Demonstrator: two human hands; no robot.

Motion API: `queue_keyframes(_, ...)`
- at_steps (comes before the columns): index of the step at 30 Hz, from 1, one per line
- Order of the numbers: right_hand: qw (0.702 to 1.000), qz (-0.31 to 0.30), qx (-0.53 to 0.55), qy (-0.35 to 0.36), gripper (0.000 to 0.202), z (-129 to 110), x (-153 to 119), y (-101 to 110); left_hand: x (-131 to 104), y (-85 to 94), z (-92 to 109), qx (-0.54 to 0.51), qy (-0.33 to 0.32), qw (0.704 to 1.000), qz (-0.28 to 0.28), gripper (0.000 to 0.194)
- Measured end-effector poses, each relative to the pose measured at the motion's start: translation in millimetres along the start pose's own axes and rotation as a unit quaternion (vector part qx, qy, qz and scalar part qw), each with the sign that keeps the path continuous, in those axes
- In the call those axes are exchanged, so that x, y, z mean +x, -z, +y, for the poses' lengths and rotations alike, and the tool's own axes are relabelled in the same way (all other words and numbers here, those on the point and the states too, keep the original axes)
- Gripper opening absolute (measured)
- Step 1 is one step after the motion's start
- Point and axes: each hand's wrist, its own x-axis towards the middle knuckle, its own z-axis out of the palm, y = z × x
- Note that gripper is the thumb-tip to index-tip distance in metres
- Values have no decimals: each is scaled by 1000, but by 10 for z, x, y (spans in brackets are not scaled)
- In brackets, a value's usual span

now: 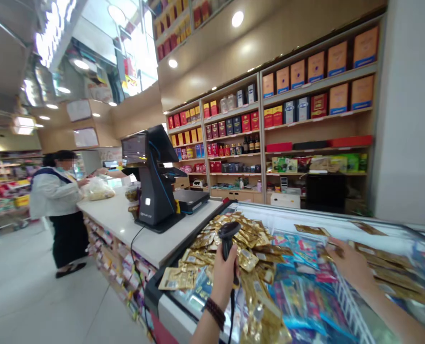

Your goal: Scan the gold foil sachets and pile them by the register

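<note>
My left hand (pixel 225 270), with a dark beaded bracelet on the wrist, is wrapped round the handle of a black barcode scanner (pixel 229 231), held upright over a heap of gold packets (pixel 248 234) on the glass-topped freezer. Further right, my right hand (pixel 336 253) has its fingers bent together at a small gold-brown item, too blurred to name surely. Beside that hand, more gold packets (pixel 387 267) lie in rows on the glass. A single gold packet (pixel 310 230) is near the back edge.
A white counter (pixel 112 215) to the left bears a black register (pixel 157 186) and a flat black scale (pixel 190 199). A cable hangs down its side. At its far end a person (pixel 59 205) stands by a plastic bag (pixel 99 188). Shelves of boxes (pixel 234 125) line the back wall.
</note>
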Motion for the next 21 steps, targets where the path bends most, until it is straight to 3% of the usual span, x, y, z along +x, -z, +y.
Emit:
queue_keyframes(4,998,6,-65,-4,48,683,-20,741,-86,-466,20,-24,21,999,-40,90)
queue_keyframes(8,989,-80,-121,4,46,940,-296,1197,-250,-946,-24,-33,40,993,-106,86)
queue_keyframes(11,984,-109,-137,18,45,928,-520,1334,-410,-1269,-151,-32,53,988,-140,83)
queue_keyframes(16,993,-78,-93,5,31,852,-665,1384,-655,-1726,-443,-43,89,976,-193,83)
queue_keyframes(21,997,-53,-56,-33,42,913,-646,1435,-805,-1971,-740,-36,116,964,-235,83)
